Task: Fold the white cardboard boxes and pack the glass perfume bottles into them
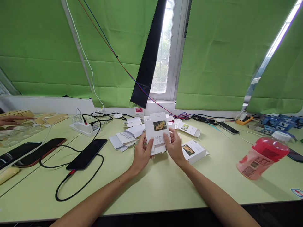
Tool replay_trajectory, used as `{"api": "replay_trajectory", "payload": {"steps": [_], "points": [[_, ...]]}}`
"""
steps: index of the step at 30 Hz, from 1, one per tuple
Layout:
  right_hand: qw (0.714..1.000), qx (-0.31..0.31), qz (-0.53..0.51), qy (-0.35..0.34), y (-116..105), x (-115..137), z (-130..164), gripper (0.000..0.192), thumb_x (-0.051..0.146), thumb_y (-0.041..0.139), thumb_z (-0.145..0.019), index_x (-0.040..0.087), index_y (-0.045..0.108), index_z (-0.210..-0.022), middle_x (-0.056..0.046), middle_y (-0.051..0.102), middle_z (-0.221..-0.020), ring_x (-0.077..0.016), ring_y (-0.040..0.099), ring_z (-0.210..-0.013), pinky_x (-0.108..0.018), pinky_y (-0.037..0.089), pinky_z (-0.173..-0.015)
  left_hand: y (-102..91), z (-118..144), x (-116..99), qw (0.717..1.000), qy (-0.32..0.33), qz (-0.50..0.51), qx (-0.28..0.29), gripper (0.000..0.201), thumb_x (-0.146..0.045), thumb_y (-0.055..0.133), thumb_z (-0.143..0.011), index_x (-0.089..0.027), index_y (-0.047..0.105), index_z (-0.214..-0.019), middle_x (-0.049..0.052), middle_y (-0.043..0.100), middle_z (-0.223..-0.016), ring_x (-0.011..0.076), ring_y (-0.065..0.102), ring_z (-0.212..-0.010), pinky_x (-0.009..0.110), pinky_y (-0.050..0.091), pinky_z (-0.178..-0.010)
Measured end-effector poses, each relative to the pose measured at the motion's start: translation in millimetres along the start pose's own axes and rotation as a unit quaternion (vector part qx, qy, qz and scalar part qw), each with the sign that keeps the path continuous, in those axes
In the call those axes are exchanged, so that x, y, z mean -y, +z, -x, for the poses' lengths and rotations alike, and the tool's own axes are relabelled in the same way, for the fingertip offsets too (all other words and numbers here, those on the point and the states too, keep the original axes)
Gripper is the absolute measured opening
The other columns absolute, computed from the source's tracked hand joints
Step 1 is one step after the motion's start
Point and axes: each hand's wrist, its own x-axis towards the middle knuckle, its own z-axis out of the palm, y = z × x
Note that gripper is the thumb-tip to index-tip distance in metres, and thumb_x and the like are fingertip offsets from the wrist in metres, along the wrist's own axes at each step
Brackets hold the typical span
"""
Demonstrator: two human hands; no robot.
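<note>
green blinds (213,47) hang behind the pale table (161,192) i face. on it a loose pile of white cartons (129,134) spreads across the middle, and a pink bottle (261,159) stands well to the right. my left hand (141,150) and right hand (175,147) grasp a white box (155,130) by its two sides, upright in front of the pile. a second box (194,152), with a similar yellow flower picture (188,149), lies just beside my right hand
</note>
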Motion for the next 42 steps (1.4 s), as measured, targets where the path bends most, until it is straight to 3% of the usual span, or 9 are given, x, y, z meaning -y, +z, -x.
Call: {"api": "replay_trajectory", "payload": {"steps": [8,18,27,32,36,42], "points": [[0.997,0.018,-0.062,0.031,0,-1,-3,0.037,0.049,0.071,-0.092,0.02,0.065,-0.115,-0.008,0.078,-0.109,-0.024,0.075,-0.095,-0.038,0.062,-0.084,-2.9,-3,5,1.0,-0.017,-0.019,-0.009,0.077,-0.059,0.066,-0.092,-0.023,0.044,-0.156,0.007,0.074,-0.105,0.0094,0.058,-0.047,0.022,0.049,-0.039],[0.999,0.0,-0.03,0.033,-1,-1,-5,0.039,0.054,0.07,-0.09,0.019,0.068,-0.108,-0.01,0.078,-0.108,-0.0267,0.072,-0.098,-0.039,0.059,-0.084,-4.9,-1,4,0.995,0.016,-0.062,0.082,0.093,-0.049,0.07,-0.093,-0.026,0.02,-0.168,0.014,0.072,-0.128,0.0085,0.06,-0.048,0.024,0.051,-0.044],[0.993,-0.002,-0.092,0.072,-2,-2,-7,0.045,0.053,0.077,-0.084,0.019,0.069,-0.113,-0.009,0.079,-0.111,-0.0276,0.074,-0.103,-0.04,0.059,-0.088,-3.9,-2,15,0.993,0.018,-0.06,0.104,0.097,-0.048,0.069,-0.093,-0.023,0.014,-0.169,0.015,0.073,-0.124,0.012,0.065,-0.059,0.023,0.049,-0.048],[0.969,0.0,-0.206,0.136,-2,-2,-10,0.046,0.053,0.083,-0.077,0.019,0.071,-0.106,-0.007,0.081,-0.102,-0.0277,0.076,-0.098,-0.04,0.06,-0.087,-4.5,-3,18,0.991,0.038,-0.073,0.107,0.096,-0.052,0.068,-0.093,-0.018,0.018,-0.168,0.015,0.075,-0.117,0.0153,0.069,-0.063,0.026,0.053,-0.054],[0.94,-0.018,-0.284,0.188,-2,0,-14,0.049,0.051,0.088,-0.07,0.02,0.073,-0.105,-0.006,0.082,-0.099,-0.031,0.076,-0.105,-0.042,0.062,-0.09,-4.7,-3,18,0.989,0.042,-0.074,0.117,0.095,-0.055,0.067,-0.094,-0.017,0.021,-0.168,0.012,0.077,-0.107,0.0169,0.069,-0.064,0.026,0.052,-0.053],[0.904,-0.004,-0.361,0.228,-5,7,-18,0.048,0.052,0.084,-0.076,0.021,0.074,-0.112,-0.006,0.082,-0.109,-0.0319,0.073,-0.119,-0.044,0.061,-0.099,-2.7,0,17,0.988,0.048,-0.043,0.137,0.089,-0.053,0.064,-0.096,-0.016,0.025,-0.167,0.014,0.077,-0.116,0.0193,0.07,-0.077,0.027,0.056,-0.061]]}}
